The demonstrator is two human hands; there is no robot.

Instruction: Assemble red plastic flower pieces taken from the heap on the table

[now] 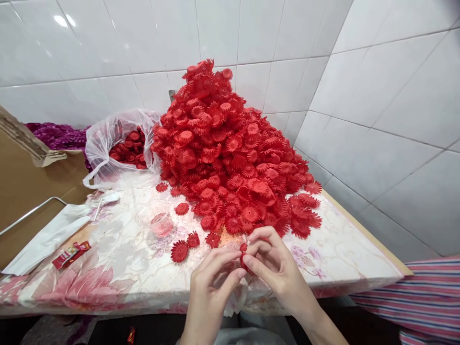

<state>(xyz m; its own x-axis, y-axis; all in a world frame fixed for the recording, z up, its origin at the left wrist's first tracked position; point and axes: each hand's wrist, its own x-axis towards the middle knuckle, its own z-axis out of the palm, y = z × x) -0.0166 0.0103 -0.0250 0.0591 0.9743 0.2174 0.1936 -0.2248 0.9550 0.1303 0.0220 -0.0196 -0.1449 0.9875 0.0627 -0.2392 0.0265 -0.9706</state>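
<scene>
Near the table's front edge, my left hand [214, 276] and my right hand [276, 262] meet around a small red flower piece [244, 256]. Both hands pinch it between thumb and fingers, which cover much of it. Just beyond them rises a tall heap of red fringed flower pieces [230, 158]. A few loose flower pieces [179, 251] lie on the table to the left of my hands. Left of the heap stands a clear plastic cup [155, 218] with something reddish in its bottom.
A translucent plastic bag [98, 143] holds darker red pieces, with purple pieces [59, 135] behind. At left are a cardboard box [43, 191], a white bag [48, 237] and a red wrapper [71, 255]. The floral tablecloth [125, 261] meets tiled walls [377, 96]. Striped cloth [406, 297] hangs right.
</scene>
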